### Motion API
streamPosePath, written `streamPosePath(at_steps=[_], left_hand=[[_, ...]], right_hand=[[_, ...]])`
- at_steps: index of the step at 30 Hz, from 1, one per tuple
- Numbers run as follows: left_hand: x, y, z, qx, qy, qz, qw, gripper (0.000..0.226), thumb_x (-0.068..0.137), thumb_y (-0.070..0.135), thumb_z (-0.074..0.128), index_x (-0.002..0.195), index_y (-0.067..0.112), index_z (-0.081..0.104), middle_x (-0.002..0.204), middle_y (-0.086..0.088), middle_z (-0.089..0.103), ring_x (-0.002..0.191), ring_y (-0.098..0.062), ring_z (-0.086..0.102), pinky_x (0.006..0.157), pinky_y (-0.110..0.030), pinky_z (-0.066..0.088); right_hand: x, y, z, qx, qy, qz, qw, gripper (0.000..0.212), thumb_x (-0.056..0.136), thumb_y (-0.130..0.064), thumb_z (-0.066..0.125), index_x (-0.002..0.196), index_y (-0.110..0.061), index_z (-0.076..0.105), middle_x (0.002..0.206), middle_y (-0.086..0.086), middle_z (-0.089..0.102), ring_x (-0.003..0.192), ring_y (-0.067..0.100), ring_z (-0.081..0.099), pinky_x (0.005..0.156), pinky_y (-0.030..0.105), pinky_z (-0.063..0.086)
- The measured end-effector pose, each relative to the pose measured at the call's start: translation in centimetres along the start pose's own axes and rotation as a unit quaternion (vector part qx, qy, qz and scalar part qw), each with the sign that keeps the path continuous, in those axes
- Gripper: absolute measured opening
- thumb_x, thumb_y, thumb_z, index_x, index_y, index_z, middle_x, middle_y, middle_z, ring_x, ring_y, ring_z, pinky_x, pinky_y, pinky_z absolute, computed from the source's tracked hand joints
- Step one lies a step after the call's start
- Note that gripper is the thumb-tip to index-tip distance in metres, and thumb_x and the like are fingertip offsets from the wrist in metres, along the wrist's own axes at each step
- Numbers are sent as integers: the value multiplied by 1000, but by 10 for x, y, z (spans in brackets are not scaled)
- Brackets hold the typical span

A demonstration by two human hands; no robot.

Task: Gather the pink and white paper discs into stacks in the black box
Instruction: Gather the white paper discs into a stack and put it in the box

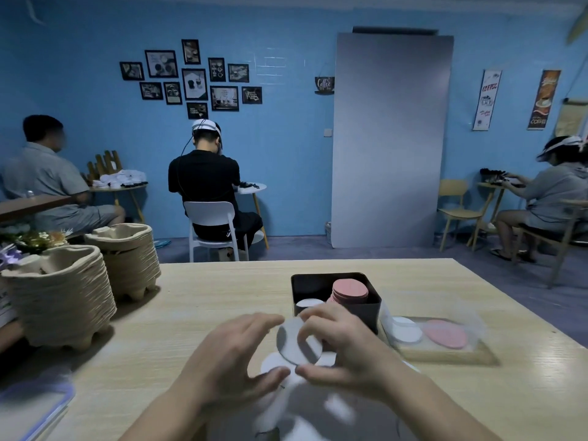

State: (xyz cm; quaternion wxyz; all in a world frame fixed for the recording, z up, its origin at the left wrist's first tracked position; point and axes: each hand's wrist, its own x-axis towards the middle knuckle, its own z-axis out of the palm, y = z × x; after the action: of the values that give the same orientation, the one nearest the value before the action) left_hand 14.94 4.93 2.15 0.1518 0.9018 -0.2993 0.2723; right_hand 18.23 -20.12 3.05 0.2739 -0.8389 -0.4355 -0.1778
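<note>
The right hand pinches a flat round white disc by its rim, thumb under the lower edge and curled fingers over the upper edge. The disc stands nearly on edge above the table, its face grey in shadow. The left hand sits just beside it with fingers loosely spread and slightly bent. Motion blur hides whether its fingertips touch the rim.

Beneath the hands lie loose discs, thin, white and overlapping, running into a blurred white heap toward the near edge.

Just beyond the fingers stands the box, black and square with rounded corners and smooth matte walls. Inside, a pink stack rises above the rim on the right with a finely ribbed side. A white stack sits low on the left.

Right of the box lies a shallow wooden tray. It holds a white round and a pink round side by side under crinkled clear film.

The table is pale wood-grain laminate. At its left stand two nested piles of moulded pulp carriers, one near and one behind, beige, fibrous and ridged in layers.
</note>
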Motion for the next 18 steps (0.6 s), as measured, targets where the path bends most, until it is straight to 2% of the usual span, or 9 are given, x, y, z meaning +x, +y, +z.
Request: streamPosePath(at_steps=[4,7,11,18], left_hand=[[23,-1,2,33,36,-7,999,48,88,49,63,127,22,61,125,8,67,110,-13,63,88,-26,51],[37,-1,14,32,39,-8,999,47,92,47,57,130,21,63,134,11,63,119,-13,60,97,-29,50],[43,-4,36,27,31,-15,999,51,96,49,53,140,23,57,147,12,53,131,-11,53,107,-28,41],[36,-7,52,22,12,-26,999,53,96,48,54,143,23,53,149,10,51,132,-11,51,109,-28,40]], right_hand=[[18,20,-33,-34,34,33,998,29,77,-47,78,91,-30,59,115,-13,60,113,3,52,95,16,39],[34,39,-55,-37,40,69,996,29,74,-47,77,89,-30,60,104,-11,63,103,8,58,88,23,46],[53,65,-65,-43,16,134,990,29,70,-49,76,86,-32,59,88,-8,60,83,11,56,76,32,51],[82,89,-48,-73,-82,146,983,31,69,-54,75,84,-33,58,80,-6,59,75,11,54,71,36,51]])
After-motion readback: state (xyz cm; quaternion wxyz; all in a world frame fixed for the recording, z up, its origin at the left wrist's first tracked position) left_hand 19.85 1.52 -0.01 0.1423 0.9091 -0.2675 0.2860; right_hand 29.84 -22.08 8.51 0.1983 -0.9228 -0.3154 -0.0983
